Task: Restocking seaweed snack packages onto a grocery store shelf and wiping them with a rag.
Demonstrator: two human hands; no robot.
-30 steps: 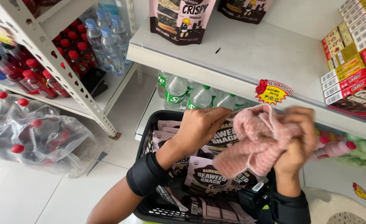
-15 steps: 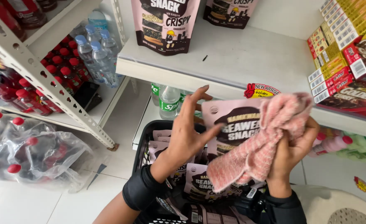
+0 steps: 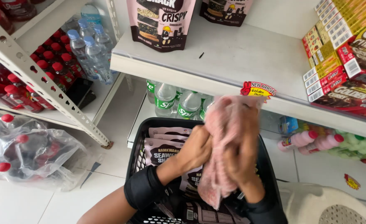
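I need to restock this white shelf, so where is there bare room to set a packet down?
The white shelf is bare between the pink snack bags at the back and the yellow and red boxes on the right. The black basket below is crowded with packets and both hands working a pink cloth.

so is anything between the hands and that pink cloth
No, nothing visible. Both hands are on the pink cloth directly: the left hand presses its left side, and the right hand lies against its front, above the black basket of snack packets.
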